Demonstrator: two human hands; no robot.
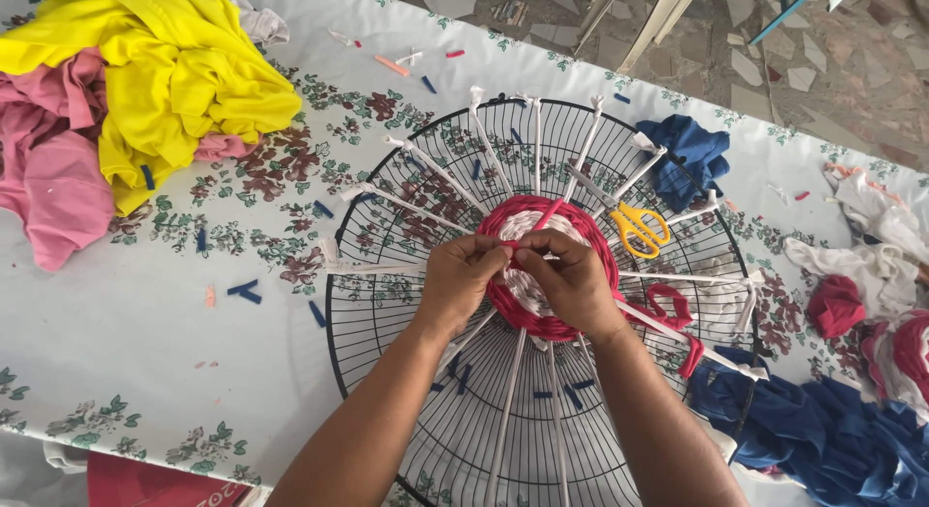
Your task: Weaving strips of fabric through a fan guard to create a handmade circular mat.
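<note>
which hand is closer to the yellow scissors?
Right. The right hand sits on the woven red and white disc, just left of and below the yellow scissors. The left hand is further left, on the far side of the right hand.

Bright, even daylight falling across worktop point(145, 352); shadows staying soft; focus holding sharp; wide lens bending edges slightly.

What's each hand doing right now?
Left hand: closed, pinching the red fabric strip.
Right hand: closed on the same strip.
</note>
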